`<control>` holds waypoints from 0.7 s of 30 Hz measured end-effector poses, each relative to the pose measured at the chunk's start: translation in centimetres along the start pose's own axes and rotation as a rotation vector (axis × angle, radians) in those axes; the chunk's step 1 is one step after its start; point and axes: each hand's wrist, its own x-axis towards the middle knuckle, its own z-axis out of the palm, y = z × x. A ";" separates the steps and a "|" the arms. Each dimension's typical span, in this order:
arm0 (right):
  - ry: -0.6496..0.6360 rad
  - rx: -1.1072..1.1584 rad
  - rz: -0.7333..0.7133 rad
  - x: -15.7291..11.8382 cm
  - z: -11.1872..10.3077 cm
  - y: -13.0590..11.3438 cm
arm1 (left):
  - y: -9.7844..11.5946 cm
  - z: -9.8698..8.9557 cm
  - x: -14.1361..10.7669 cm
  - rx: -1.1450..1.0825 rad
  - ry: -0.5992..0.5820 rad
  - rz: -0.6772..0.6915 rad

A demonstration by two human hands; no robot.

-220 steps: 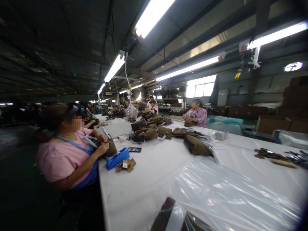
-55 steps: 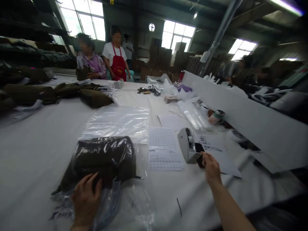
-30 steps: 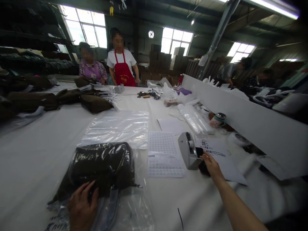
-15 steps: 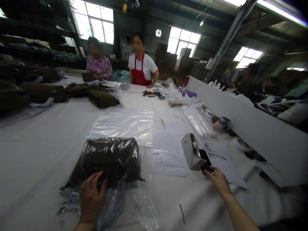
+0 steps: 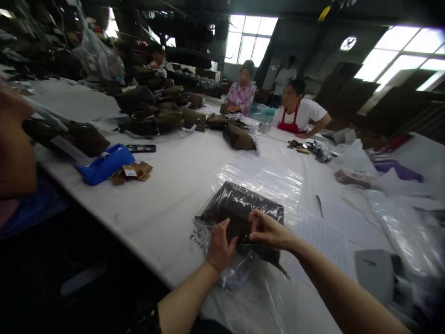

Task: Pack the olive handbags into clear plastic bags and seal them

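A dark bag (image 5: 243, 199) in a clear plastic bag lies on the white-covered table in front of me. My left hand (image 5: 221, 246) rests on the near left part of this package, its thumb and fingers apart. Over the middle of the package, my right hand (image 5: 266, 229) is closed in a pinch. Whatever sits between its fingertips is too small to make out. The plastic's loose end (image 5: 239, 271) lies crumpled on the near side. Beneath and behind the package are flat clear plastic bags (image 5: 267, 176).
A grey tape dispenser (image 5: 373, 273) and printed sheets (image 5: 323, 236) lie to the right. A blue tape dispenser (image 5: 107, 163) and brown tags (image 5: 141, 170) stand at left, near the table edge. Dark bags (image 5: 167, 118) are piled behind. Another person's arm (image 5: 15, 144) shows far left.
My right hand has moved left from beside the grey tape dispenser to over the package. My left hand stays at the package. The view has turned left.
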 end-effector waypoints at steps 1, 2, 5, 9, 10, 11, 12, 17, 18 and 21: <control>-0.041 -0.231 -0.001 2.1 0.9 -0.5 | 0.1 -0.1 0.0 -0.024 0.009 -0.011; -0.058 -0.447 0.006 4.0 1.9 -0.9 | 0.2 -0.2 -0.1 -0.046 0.018 -0.019; -0.016 -0.811 0.078 8.0 4.1 -0.8 | 0.2 -0.4 -0.4 -0.093 0.031 -0.043; 0.102 -0.947 0.201 9.2 2.2 -0.1 | 0.0 -0.1 -0.5 -0.113 0.026 -0.058; 0.136 -0.968 0.240 8.7 0.7 0.1 | -0.1 0.0 -0.4 -0.113 0.019 -0.059; 0.181 -0.982 0.278 7.7 -0.8 0.5 | 0.0 0.1 -0.2 -0.113 0.009 -0.057; 0.236 -0.982 0.292 6.2 -2.4 1.1 | 0.1 0.0 0.0 -0.115 0.000 -0.056; 0.357 -0.875 -0.267 -6.7 -5.9 6.9 | 1.2 -3.8 -0.7 -0.121 0.039 0.011; 0.294 -0.894 -0.378 -9.5 -5.2 8.3 | 1.4 -5.1 -1.5 -0.130 -0.021 0.089; 0.143 -0.968 -0.557 -15.1 -1.5 11.6 | 1.9 -8.4 -4.9 -0.155 -0.470 0.391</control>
